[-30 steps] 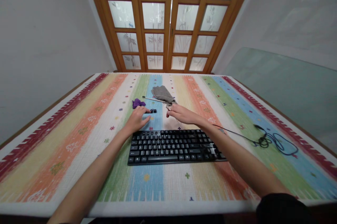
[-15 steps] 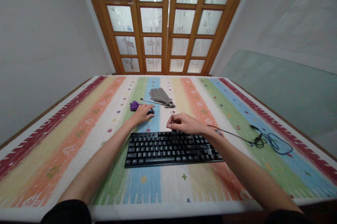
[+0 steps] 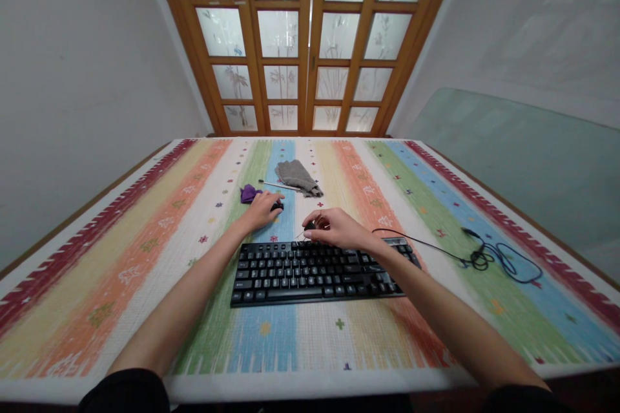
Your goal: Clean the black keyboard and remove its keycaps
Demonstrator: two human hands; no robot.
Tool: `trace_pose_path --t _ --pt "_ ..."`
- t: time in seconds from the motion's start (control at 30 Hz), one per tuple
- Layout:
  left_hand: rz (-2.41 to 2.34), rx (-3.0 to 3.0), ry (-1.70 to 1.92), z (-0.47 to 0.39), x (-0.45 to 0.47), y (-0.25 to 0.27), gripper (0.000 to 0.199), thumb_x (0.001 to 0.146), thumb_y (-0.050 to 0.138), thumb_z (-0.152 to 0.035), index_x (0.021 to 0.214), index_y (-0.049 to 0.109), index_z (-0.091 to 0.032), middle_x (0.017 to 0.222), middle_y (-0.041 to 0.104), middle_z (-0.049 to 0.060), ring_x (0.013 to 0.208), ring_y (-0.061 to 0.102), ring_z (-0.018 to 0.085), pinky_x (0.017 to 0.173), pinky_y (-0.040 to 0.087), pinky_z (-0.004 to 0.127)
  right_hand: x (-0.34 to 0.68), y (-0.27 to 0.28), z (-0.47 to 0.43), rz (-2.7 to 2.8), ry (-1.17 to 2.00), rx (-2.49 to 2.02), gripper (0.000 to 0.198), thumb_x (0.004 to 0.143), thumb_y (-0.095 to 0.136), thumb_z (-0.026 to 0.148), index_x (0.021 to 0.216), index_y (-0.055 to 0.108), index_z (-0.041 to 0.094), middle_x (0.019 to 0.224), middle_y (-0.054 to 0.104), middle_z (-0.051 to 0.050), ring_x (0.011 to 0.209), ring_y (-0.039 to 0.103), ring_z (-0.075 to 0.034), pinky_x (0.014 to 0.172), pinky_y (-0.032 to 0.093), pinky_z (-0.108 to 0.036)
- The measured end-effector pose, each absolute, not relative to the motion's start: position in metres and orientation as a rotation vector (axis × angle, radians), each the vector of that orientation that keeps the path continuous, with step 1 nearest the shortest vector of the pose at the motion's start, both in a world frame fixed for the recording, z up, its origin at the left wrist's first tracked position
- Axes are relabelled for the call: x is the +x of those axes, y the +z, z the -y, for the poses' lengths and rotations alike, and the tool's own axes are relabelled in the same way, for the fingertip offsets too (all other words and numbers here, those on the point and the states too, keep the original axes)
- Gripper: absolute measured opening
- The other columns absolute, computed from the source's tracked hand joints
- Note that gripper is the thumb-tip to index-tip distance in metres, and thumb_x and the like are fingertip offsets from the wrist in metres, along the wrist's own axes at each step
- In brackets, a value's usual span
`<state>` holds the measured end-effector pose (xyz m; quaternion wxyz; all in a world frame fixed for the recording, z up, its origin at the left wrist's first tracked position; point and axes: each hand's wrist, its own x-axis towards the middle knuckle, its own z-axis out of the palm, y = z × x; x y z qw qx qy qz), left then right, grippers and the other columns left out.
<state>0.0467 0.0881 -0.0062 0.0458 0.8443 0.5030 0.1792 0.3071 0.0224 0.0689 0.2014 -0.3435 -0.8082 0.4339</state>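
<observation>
My right hand point(image 3: 336, 229) is closed above the back edge of the black keyboard point(image 3: 298, 280), pinching what looks like a wire keycap puller. A small black piece point(image 3: 310, 226), like a keycap, shows at its fingertips, and thin wire sticks out beside it. My left hand point(image 3: 261, 211) lies low on the tablecloth behind the keyboard, its fingers apart. Small black pieces point(image 3: 277, 206), probably keycaps, lie between its thumb and forefinger. Just beyond that hand is a crumpled purple cloth point(image 3: 249, 193).
A folded grey cloth point(image 3: 298, 177) lies farther back, with a thin stick-like brush point(image 3: 278, 185) against it. The keyboard's black cable point(image 3: 479, 259) runs to the right and ends in a loose coil. A striped tablecloth point(image 3: 145, 245) covers the table.
The black piece now shows at my right fingertips, where thin wire stood upright before. My right hand has turned and shifted slightly left. The left hand has stayed nearly in place.
</observation>
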Motion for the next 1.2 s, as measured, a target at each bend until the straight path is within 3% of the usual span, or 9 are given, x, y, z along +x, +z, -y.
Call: trace_pose_path --t 0.17,0.5,0.77,1.2 --pt "-1.541 2.584 0.536 -0.088 0.046 -0.006 0.034 0.085 0.059 -0.021 0.119 0.056 -0.018 0.105 0.069 0.008 0.107 0.054 0.028 0.089 0.038 0.040 0.305 0.066 -0.021 2.337 1.071 -0.990 0.024 0.085 0.065 0.032 0.097 0.069 0.012 0.067 0.068 -0.003 0.063 0.064 -0.015 0.061 0.044 -0.024" --pt "-1.549 2.607 0.599 -0.081 0.045 0.000 0.037 0.084 0.060 -0.024 0.120 0.057 -0.019 0.120 0.063 0.010 0.114 0.051 0.029 0.095 0.039 0.043 0.301 0.071 -0.016 2.356 1.000 -1.050 0.020 0.085 0.064 0.030 0.088 0.072 0.012 0.066 0.069 -0.003 0.062 0.063 -0.014 0.060 0.042 -0.024" --pt "-1.442 2.625 0.722 -0.049 0.047 0.016 0.024 0.088 0.058 -0.027 0.110 0.062 -0.018 0.115 0.064 0.009 0.109 0.051 0.027 0.099 0.039 0.043 0.297 0.067 -0.020 2.363 0.929 -1.060 0.019 0.085 0.063 0.030 0.082 0.070 0.012 0.067 0.071 -0.004 0.058 0.063 -0.013 0.057 0.042 -0.022" --pt "-1.196 2.418 0.664 0.006 0.069 0.023 0.021 0.092 0.053 -0.035 0.102 0.066 -0.022 0.103 0.067 0.006 0.104 0.055 0.023 0.096 0.043 0.040 0.307 0.049 -0.019 2.058 1.302 -1.031 0.023 0.080 0.062 0.035 0.085 0.065 0.013 0.067 0.071 -0.005 0.059 0.068 -0.017 0.058 0.053 -0.027"
